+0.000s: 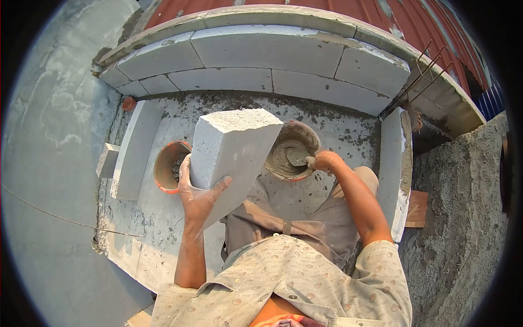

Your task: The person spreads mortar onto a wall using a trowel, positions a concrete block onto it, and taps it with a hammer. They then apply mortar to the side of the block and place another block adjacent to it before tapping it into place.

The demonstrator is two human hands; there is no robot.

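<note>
My left hand (pixel 200 193) grips a pale grey aerated concrete block (pixel 239 152) from its left side, thumb on the near face. The block is held up and tilted, its rough broken end facing up. My right hand (pixel 322 160) is closed around the handle of a trowel (pixel 297 156), whose blade rests in wet grey mortar (pixel 283 163). That mortar fills part of a bucket (pixel 311 137) in front of me; the block covers some of the bucket's left side.
Left of the block stands a second orange-rimmed bucket (pixel 158 169). A low block wall (pixel 234 49) curves across the far side, with rebar (pixel 427 71) sticking up at its right end. More blocks stand at left (pixel 139 152) and right (pixel 393 158). A brick (pixel 417 209) lies at right.
</note>
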